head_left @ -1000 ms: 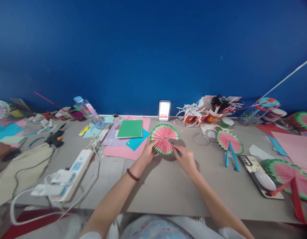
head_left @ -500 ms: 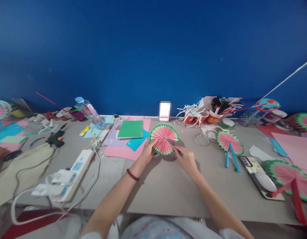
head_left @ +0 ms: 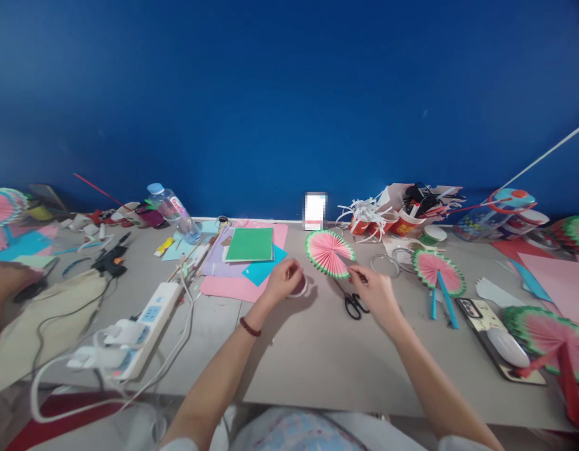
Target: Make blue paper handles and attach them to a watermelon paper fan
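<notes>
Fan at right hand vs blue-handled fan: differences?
Handles: none visible on the fan at the right hand; two blue strips on the blue-handled fan.
Position: right hand at the first fan's edge; none at the blue-handled fan.
Shared: pleated pink, green edges.

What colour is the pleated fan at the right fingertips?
The pleated fan is pink with a green edge; head view.

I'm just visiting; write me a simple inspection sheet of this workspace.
Surface: flat grey table, crowded along the back.
Job's things: pink pleated paper fan with green rim; black-handled metal scissors on the table.
Clutter: square green paper sheet; clear plastic bottle with blue cap.
Hands: right hand at the fan's edge, grip unclear; left hand curled, contents unclear.
Cables: white plugs in long white power strip.
Surroundings: plain blue wall; another person's arm, left edge.
</notes>
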{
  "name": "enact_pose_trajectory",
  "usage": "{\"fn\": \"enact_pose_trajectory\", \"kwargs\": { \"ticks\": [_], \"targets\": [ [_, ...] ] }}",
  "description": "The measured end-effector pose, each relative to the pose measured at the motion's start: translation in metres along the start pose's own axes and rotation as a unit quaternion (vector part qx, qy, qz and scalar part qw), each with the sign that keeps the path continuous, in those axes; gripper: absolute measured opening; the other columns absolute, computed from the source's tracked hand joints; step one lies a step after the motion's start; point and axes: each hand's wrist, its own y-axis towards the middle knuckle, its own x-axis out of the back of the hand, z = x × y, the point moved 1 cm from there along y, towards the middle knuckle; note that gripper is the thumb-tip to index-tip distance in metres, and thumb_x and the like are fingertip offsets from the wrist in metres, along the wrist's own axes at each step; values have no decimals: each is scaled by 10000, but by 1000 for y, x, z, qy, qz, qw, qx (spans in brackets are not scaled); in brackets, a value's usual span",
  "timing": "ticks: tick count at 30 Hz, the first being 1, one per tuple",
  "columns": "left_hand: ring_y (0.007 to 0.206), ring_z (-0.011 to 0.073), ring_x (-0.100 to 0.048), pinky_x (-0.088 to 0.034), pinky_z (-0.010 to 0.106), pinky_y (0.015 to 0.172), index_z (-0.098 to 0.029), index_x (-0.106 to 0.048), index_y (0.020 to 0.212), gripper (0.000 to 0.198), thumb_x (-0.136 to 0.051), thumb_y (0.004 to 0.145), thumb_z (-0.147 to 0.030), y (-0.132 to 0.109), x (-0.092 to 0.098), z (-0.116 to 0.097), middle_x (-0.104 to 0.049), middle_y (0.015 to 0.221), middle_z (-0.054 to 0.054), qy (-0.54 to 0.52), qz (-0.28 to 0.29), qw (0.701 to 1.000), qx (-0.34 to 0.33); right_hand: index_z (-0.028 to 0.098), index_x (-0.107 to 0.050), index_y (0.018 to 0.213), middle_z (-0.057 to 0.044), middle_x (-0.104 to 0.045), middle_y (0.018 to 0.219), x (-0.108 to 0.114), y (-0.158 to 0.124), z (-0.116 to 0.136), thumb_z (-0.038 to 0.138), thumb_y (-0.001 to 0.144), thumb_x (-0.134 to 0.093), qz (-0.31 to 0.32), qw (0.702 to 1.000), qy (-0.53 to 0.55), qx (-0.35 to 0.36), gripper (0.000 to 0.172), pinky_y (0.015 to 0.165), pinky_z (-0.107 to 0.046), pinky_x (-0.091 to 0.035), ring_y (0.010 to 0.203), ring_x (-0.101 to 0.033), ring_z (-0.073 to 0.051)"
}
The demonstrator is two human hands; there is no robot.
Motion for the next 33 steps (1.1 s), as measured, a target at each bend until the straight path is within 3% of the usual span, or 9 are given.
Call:
{"fn": "enact_pose_trajectory", "kwargs": {
  "ticks": [3, 7, 14, 19, 23, 28, 33],
  "targets": [
    [630, 151, -504, -354, 287, 600, -186, -565, 684, 140, -507, 789, -259, -8, -6, -2, -557, 634, 11, 209, 69, 972, -85, 196, -704, 816, -37, -708, 710, -9, 13, -12, 290, 850, -443, 16, 999, -35, 9, 280, 604, -260, -418, 620, -632, -182],
    [731, 178, -553, -376, 304, 665, -182, -598, 739, 154, -462, 811, -174, -12, -16, 7, -617, 718, 48, 306, 93, 936, -148, 222, -714, 868, -44, -734, 854, -26, 33, -27, 266, 840, -456, 35, 997, -70, 20, 263, 636, -268, -429, 740, -663, -210],
    [783, 170, -598, -426, 287, 704, -206, -661, 844, 182, -490, 834, -148, -8, -16, 28, -660, 814, 53, 299, 34, 943, -140, 252, -715, 890, -33, -731, 927, -47, 54, -40, 266, 848, -479, 53, 992, -116, 8, 240, 686, -282, -448, 835, -655, -224],
    [791, 175, -601, -428, 291, 716, -233, -681, 873, 202, -491, 849, -168, -6, -12, 32, -660, 804, 42, 274, 0, 953, -129, 194, -696, 926, -83, -712, 968, -62, 50, -52, 234, 860, -459, -21, 988, -128, 84, 249, 822, -334, -443, 920, -617, -230],
    [808, 194, -595, -418, 305, 717, -246, -684, 867, 203, -486, 864, -205, -5, -9, 30, -659, 795, 50, 269, -4, 956, -117, 172, -679, 947, -87, -705, 959, -64, 46, -59, 230, 864, -447, -66, 986, -96, 118, 253, 836, -362, -446, 918, -607, -231],
    [781, 188, -575, -396, 291, 695, -223, -641, 736, 170, -522, 852, -259, -6, -9, 27, -636, 753, 47, 274, -15, 957, -93, 177, -679, 923, -80, -700, 908, -58, 46, -63, 264, 870, -429, -135, 987, -26, 79, 270, 796, -349, -465, 864, -607, -218],
    [733, 181, -543, -364, 279, 662, -210, -589, 706, 253, -438, 895, -285, -6, -6, 25, -594, 710, 39, 302, -62, 949, -72, 168, -682, 909, -91, -702, 900, -57, 49, -71, 295, 859, -433, -145, 988, 25, 37, 284, 774, -341, -473, 829, -615, -211]
  ]
}}
